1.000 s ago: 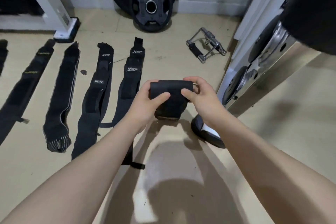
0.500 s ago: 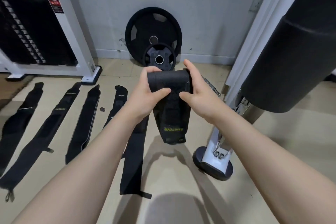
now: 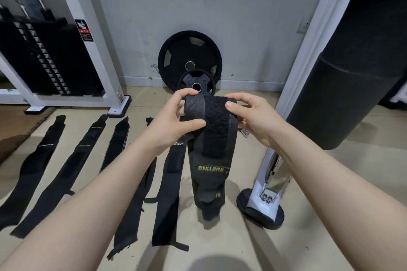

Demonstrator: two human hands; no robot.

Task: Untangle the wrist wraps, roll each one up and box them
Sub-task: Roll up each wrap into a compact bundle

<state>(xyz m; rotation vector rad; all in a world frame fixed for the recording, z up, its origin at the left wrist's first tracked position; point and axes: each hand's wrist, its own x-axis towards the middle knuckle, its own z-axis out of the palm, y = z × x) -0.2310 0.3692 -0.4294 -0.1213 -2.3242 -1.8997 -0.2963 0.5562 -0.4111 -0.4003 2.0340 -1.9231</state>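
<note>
In the head view, both hands are raised at the centre of the frame, working one wrist wrap [image 3: 210,138] between them. The left hand [image 3: 174,124] has its grip closed on the rolled top of the wrap, thumb pressed across the front and fingertips curled over the upper edge; the right hand [image 3: 253,116] pinches the other end of the roll, thumb on the fuzzy fastening strip and fingers hooked behind. Compared with a second ago, the hands have lifted the wrap higher and much more of its tail now hangs free toward 6 o'clock, showing yellow lettering, so the roll seems looser or only just begun rather than nearly finished. I judge this wrap still needs most of its length wound up. Five more wraps [image 3: 86,160] lie flat and separate on the floor [image 3: 308,237] from 9 o'clock toward 7 o'clock, so the untangling looks done, but none of them is rolled. No box is in view, so where the rolls will go cannot be told. The right hand's fingertips are hidden behind the roll, the lower tail of the held wrap blends into the wrap lying behind it, and a weight plate [image 3: 190,55] leans on the wall at 12 o'clock.
</note>
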